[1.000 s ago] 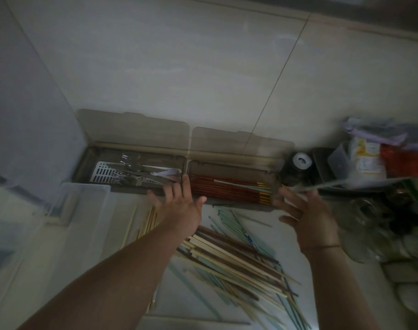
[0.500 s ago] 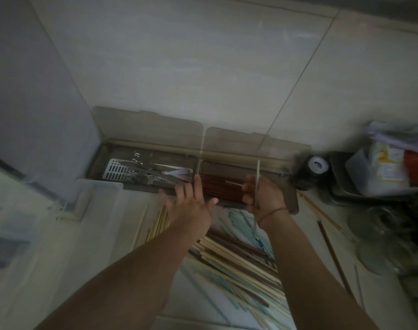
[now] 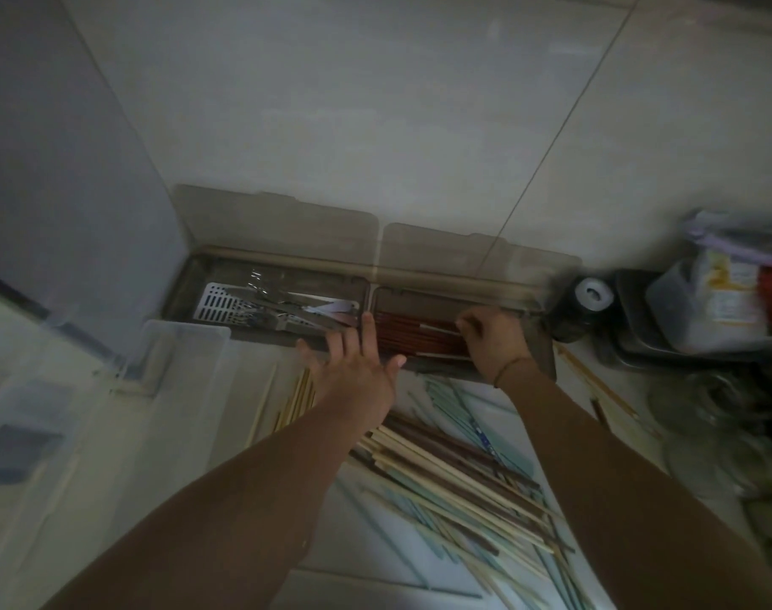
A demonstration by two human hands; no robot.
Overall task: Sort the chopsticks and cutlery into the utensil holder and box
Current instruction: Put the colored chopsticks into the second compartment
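Observation:
A long utensil box (image 3: 419,284) with two open lids lies against the wall. Its left compartment holds metal cutlery (image 3: 278,306) on a white perforated tray; its right compartment holds red chopsticks (image 3: 410,336). My left hand (image 3: 357,367) rests flat with straight fingers on the box's front rim at the divider. Over the right compartment, my right hand (image 3: 492,341) has its fingers curled round a pale chopstick (image 3: 437,330) lying across the red ones. A loose pile of wooden, brown and pale green chopsticks (image 3: 454,473) lies on the counter under my forearms.
A clear plastic container (image 3: 173,389) stands at the left. At the right are a dark jar with a white cap (image 3: 588,297), a tray with packets (image 3: 705,310), glassware (image 3: 705,402) and stray chopsticks (image 3: 595,385).
My right hand picked up a pale chopstick, carried it left and lowered it into the right compartment. My left hand stayed on the box rim.

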